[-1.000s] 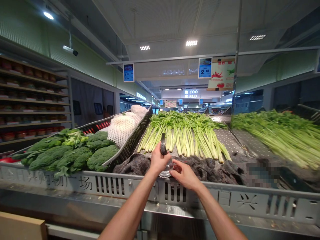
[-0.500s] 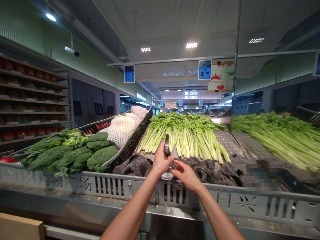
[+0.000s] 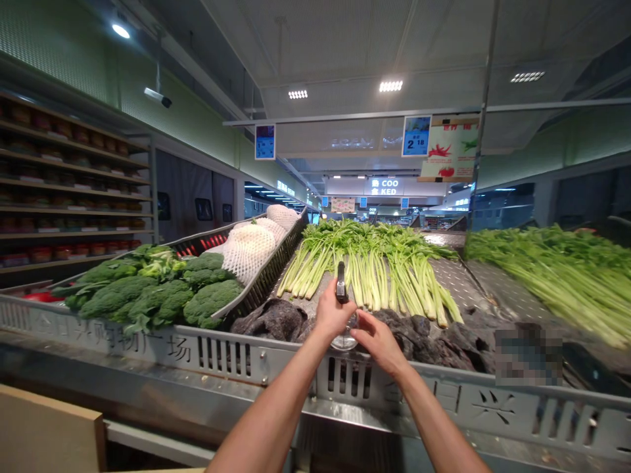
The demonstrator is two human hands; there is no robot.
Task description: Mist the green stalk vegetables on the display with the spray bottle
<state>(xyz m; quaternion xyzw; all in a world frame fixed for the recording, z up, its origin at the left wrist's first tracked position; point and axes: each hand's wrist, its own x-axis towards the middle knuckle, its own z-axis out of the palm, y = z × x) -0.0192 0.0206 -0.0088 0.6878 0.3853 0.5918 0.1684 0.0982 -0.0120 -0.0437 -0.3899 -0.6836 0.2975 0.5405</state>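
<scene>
My left hand (image 3: 331,314) is wrapped round the neck of a spray bottle (image 3: 341,284), whose black head points away from me. The bottle's clear bottom shows below my fist. From the right, my right hand (image 3: 378,340) presses its fingertips against the clear body, its fingers bent and close together. Beyond the bottle lies a wide row of celery (image 3: 365,263), leaves to the back and pale stalks toward me. Dark crumpled cloth (image 3: 276,320) lies along the front of the shelf, behind and beside my hands.
A grey slotted rail (image 3: 236,358) runs along the front. Broccoli (image 3: 162,299) is heaped at the left, near pale vegetables in white foam nets (image 3: 251,246) beside a black crate wall. A mirror (image 3: 552,197) stands at right. Price signs (image 3: 417,136) hang overhead.
The view has turned slightly left, so the shelf and vegetables sit further right in the picture. Both hands keep their hold on the spray bottle, with little change in pose.
</scene>
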